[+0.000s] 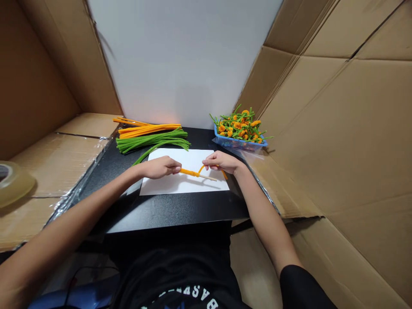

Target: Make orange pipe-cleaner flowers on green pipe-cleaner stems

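My left hand (160,167) pinches the end of an orange pipe cleaner (189,172) that is coiled around a thin wooden stick (208,177). My right hand (221,162) grips the loose length of the same pipe cleaner, which arches between my hands and drops past my right fingers. The stick's bare tip points right, over a white paper sheet (162,184). Behind the sheet lie a bundle of orange pipe cleaners (148,130) and a bundle of green pipe cleaners (153,142). One green stem reaches toward the sheet's far left corner.
A blue plastic basket (240,143) at the back right holds several finished orange-and-green pipe cleaner flowers (237,126). Everything rests on a black table (180,210), with cardboard walls (325,128) on both sides, a white back panel, and a tape roll (13,184) at far left.
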